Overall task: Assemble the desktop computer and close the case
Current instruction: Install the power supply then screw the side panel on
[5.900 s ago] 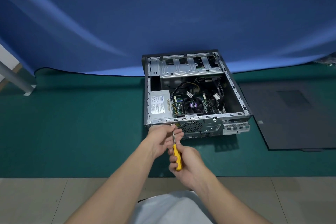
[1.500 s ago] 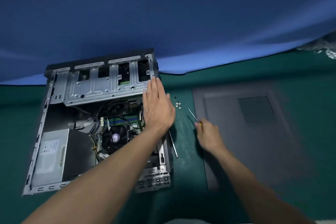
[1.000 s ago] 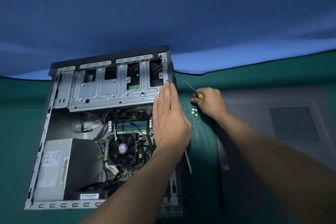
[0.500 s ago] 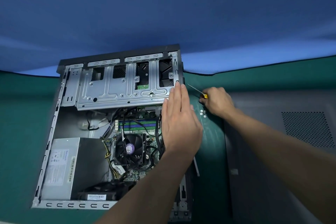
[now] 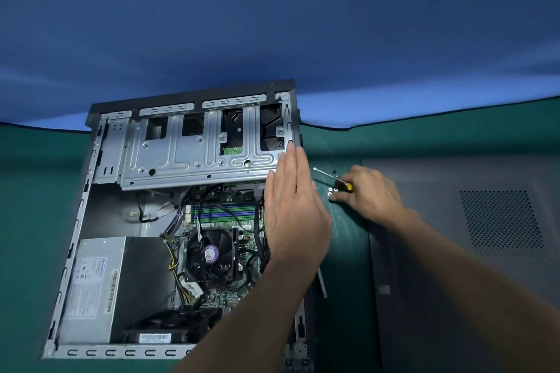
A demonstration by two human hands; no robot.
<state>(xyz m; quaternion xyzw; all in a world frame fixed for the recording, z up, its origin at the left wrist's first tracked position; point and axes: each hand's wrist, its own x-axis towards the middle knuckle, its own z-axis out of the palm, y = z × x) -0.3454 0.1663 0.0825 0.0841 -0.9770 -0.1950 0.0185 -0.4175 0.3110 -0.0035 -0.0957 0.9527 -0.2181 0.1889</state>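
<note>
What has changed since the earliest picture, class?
Both hands left the near edge of the case. The left hand now lies flat on its right rim; the right hand carried the screwdriver right, to the loose screws. The case stays open, side panel beside it.

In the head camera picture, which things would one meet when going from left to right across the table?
power supply → cooler fan → left hand, flat on the right edge of the case → right hand holding the screwdriver → side panel
</note>
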